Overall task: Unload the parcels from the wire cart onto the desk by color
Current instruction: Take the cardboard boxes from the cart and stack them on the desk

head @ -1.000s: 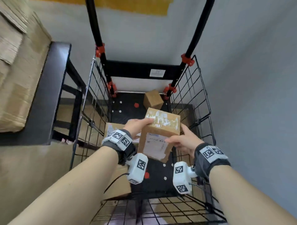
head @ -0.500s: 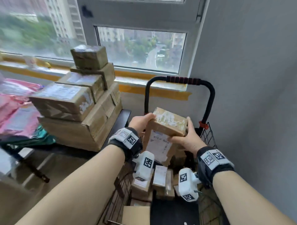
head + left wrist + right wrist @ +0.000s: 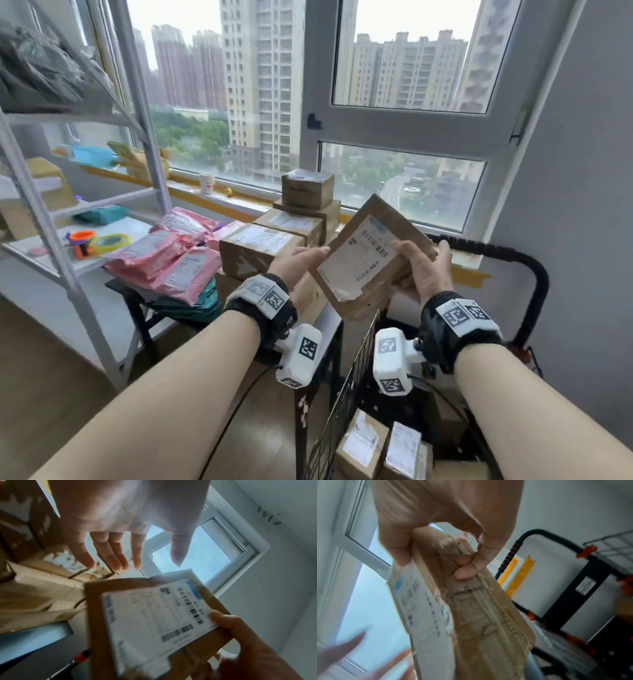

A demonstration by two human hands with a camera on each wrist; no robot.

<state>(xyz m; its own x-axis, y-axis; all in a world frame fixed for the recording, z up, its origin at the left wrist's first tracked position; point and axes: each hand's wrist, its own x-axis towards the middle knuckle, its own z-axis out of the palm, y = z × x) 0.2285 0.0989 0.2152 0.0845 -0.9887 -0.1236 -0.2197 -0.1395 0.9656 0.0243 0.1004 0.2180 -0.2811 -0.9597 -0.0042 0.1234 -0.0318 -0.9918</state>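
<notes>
A brown cardboard parcel [image 3: 366, 260] with a white shipping label is held tilted, label up, above the wire cart [image 3: 346, 394]. My right hand [image 3: 424, 270] grips its right end, thumb on the label and fingers curled behind. My left hand [image 3: 298, 263] is by the parcel's left edge with straight fingers; in the left wrist view the left hand [image 3: 135, 553] is apart from the parcel [image 3: 154, 622]. Brown boxes [image 3: 270, 243] are stacked on the black desk [image 3: 133, 291], left of the parcel. Pink parcels [image 3: 168, 257] lie left of them over teal ones [image 3: 195, 305].
More brown boxes [image 3: 363, 445] lie in the cart, whose black handle [image 3: 537, 284] rises at the right by the grey wall. A white metal shelf [image 3: 51, 236] with tape rolls [image 3: 108, 241] stands at the left. A cup [image 3: 206, 183] sits on the window sill.
The parcel came up out of the cart and tipped label up as the view rose from the cart to the desk. My left hand has let go of it.
</notes>
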